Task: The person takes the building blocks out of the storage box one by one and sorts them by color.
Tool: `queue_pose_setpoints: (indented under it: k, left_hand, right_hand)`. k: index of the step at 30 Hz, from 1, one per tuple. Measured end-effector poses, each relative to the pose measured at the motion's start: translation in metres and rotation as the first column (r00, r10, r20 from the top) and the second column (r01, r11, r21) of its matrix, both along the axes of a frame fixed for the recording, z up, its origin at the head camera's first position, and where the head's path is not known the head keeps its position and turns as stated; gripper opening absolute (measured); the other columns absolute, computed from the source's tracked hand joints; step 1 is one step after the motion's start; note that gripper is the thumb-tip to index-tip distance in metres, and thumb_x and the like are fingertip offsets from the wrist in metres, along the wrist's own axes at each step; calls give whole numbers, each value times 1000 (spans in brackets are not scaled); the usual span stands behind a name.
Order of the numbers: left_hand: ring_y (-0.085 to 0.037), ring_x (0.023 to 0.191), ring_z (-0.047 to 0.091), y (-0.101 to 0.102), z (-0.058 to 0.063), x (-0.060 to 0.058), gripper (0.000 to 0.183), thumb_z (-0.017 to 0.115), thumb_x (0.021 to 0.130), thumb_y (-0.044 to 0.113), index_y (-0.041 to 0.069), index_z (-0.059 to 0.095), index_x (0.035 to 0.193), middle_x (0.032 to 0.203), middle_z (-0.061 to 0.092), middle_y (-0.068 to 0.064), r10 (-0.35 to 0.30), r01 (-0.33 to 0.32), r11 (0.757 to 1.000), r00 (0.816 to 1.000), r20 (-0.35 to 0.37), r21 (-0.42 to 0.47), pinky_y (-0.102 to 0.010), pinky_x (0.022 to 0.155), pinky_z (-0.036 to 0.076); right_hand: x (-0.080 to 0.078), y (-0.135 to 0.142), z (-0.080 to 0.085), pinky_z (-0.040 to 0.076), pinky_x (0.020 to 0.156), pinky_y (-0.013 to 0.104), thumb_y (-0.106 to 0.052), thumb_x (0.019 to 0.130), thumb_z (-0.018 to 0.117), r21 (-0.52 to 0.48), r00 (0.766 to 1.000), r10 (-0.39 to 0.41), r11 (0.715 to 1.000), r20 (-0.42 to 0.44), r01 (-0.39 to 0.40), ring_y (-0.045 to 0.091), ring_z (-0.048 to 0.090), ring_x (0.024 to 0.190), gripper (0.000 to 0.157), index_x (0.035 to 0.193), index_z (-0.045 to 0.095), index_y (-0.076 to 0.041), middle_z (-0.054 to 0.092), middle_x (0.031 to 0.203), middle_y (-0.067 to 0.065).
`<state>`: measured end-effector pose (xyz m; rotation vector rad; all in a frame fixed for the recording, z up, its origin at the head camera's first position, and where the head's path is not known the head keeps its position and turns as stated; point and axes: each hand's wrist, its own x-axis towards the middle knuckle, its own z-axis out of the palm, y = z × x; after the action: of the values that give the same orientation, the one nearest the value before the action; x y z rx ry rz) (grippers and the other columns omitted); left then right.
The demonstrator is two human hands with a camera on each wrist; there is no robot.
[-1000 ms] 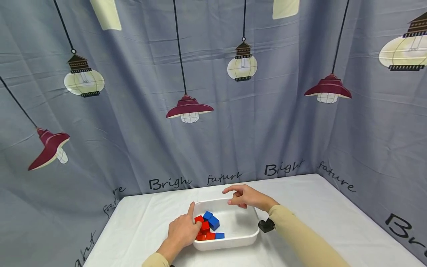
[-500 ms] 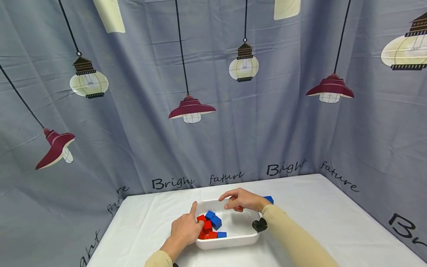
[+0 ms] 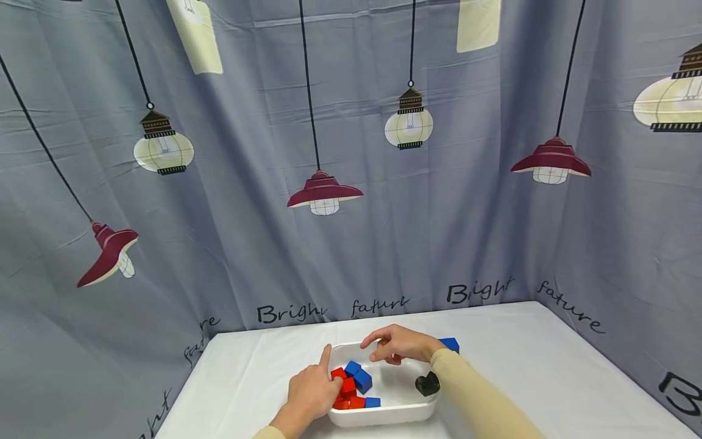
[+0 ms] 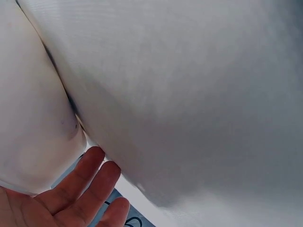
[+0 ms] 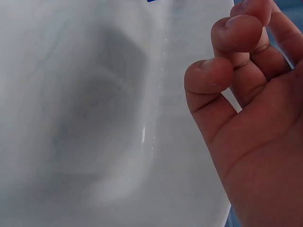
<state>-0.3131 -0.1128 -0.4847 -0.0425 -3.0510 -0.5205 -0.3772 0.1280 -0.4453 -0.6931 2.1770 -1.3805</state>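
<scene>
A white plastic tub stands on the table. Several red blocks and several blue blocks lie together in its left end. My left hand holds the tub's left side, thumb over the rim, index finger stretched along it; in the left wrist view its other fingers lie by the tub's outer wall. Over the tub's far side hovers my right hand, fingers loosely bent with nothing between them; the right wrist view shows these curled fingers apart from the white surface.
Behind my right wrist, outside the tub, sits another blue block, partly hidden. A black wrist camera is over the tub's right end. A white cloth covers the table, and a grey printed curtain closes off the back.
My right hand has shifted left over the tub, uncovering the blue block behind the wrist. The left hand keeps its hold on the tub. The head view has tilted up slightly.
</scene>
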Motion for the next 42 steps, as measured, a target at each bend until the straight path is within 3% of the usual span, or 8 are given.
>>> queue_pose_setpoints:
  k: [10, 30, 35, 42]
  left_hand:
    - [-23, 78, 60, 2, -3, 2, 73, 63, 88, 35, 11, 40, 154, 94, 69, -10, -12, 12, 1000, 1000, -21, -4, -51, 79, 55]
    - [-26, 83, 64, 1, -4, 4, 73, 61, 89, 38, 11, 40, 154, 101, 71, -13, -28, 28, 1000, 998, -51, -13, -50, 78, 55]
    - [-25, 84, 63, 2, -6, 6, 74, 62, 89, 38, 12, 40, 154, 101, 70, -11, -23, 22, 1000, 1000, -19, -16, -51, 80, 55]
    - [-23, 80, 61, 1, -2, 3, 75, 62, 90, 38, 12, 38, 155, 91, 67, -9, -22, 22, 1000, 999, -31, -16, -49, 77, 55]
  right_hand:
    - [1, -2, -11, 33, 54, 26, -17, 91, 68, -6, 999, -14, 1000, 34, 14, 17, 41, 56, 40, 128, 66, -4, 50, 63, 2]
    - [-3, -11, -42, 36, 57, 25, -20, 88, 72, -38, 985, -115, 992, 128, 121, 17, 44, 59, 37, 124, 70, -11, 51, 67, 1]
    - [-1, -12, -48, 36, 57, 24, -18, 87, 73, -53, 982, -99, 993, 163, 109, 16, 45, 60, 39, 124, 69, -8, 51, 68, 0]
    - [-7, -13, -47, 38, 57, 23, -17, 84, 75, -41, 983, -79, 995, 166, 87, 16, 46, 62, 42, 125, 69, -10, 56, 74, 0]
